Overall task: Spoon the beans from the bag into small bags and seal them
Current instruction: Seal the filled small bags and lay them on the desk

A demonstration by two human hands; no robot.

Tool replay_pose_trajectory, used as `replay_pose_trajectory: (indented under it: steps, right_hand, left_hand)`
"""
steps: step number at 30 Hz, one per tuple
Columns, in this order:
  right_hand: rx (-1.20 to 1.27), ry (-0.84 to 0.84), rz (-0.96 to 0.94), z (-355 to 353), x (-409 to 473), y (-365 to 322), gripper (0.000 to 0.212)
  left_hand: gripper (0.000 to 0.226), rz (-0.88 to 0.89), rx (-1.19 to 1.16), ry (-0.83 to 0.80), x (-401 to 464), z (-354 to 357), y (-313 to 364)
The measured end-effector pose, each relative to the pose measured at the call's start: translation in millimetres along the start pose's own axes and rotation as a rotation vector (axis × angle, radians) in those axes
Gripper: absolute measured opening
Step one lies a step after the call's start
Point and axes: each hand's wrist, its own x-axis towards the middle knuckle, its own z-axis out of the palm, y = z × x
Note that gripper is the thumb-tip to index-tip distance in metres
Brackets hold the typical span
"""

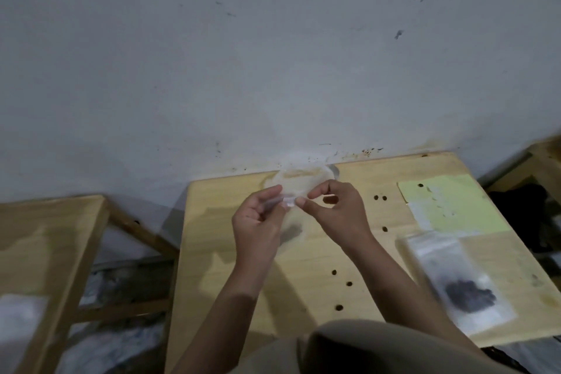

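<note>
Hands, left point(258, 218) and right point(335, 209), pinch small clear bag point(299, 184), blurred, raised above table point(303, 267).

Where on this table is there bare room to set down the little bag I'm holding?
Bare wood lies left of the left hand, toward the table edge, and between your forearms. The right side is crowded: yellow paper and bag of beans.

No text, label, brand or number can be read anywhere in this blurred view.
</note>
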Motion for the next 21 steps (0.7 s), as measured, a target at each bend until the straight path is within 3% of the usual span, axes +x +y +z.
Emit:
replay_pose_trajectory:
  steps: [3, 8, 21]
  right_hand:
    - [0.062, 0.009, 0.018, 27.4, 7.1, 7.2, 0.017]
    - [0.064, -0.276, 0.032, 70.8, 14.4, 27.4, 0.019]
    - [-0.179, -0.216, 0.19, 186.8, 64.6, 88.6, 0.03]
  left_hand:
    - [0.029, -0.058, -0.026, 0.045, 21.3, -35.1, 1.1]
    - [0.028, -0.139, -0.097, 0.085, 65.8, -84.5, -5.0]
    - [0.062, -0.171, 0.779, -0.15, 144.0, -149.2, -112.0]
